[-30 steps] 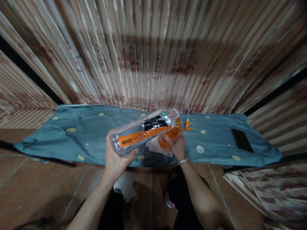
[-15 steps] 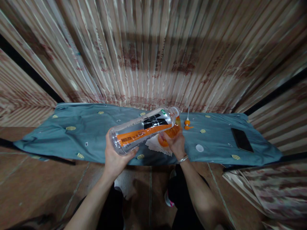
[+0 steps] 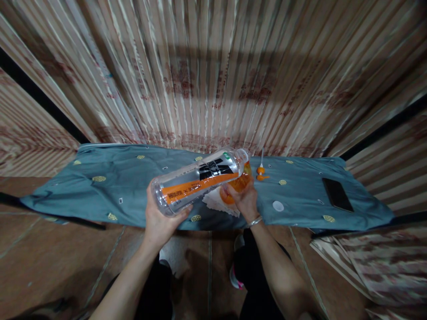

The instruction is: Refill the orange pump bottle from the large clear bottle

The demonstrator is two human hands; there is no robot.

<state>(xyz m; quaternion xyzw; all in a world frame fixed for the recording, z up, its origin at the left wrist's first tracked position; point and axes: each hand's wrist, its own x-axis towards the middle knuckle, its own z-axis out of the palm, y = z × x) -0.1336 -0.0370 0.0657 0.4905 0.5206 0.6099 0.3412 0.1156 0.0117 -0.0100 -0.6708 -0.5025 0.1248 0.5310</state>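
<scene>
Over the cloth-covered tabletop [image 3: 80,198], a large clear bottle [image 3: 198,183] tilts in the left hand [image 3: 160,222], which clasps its base, its neck at the top of a smaller orange bottle [image 3: 239,182] gripped by the right hand [image 3: 247,200]. From the orange bottle, a dark phone [image 3: 337,194] lies well to the right, white paper [image 3: 215,202] just beside the base, an orange pump [image 3: 261,170] near on the right, and a white disc [image 3: 278,206] to the front right.
</scene>
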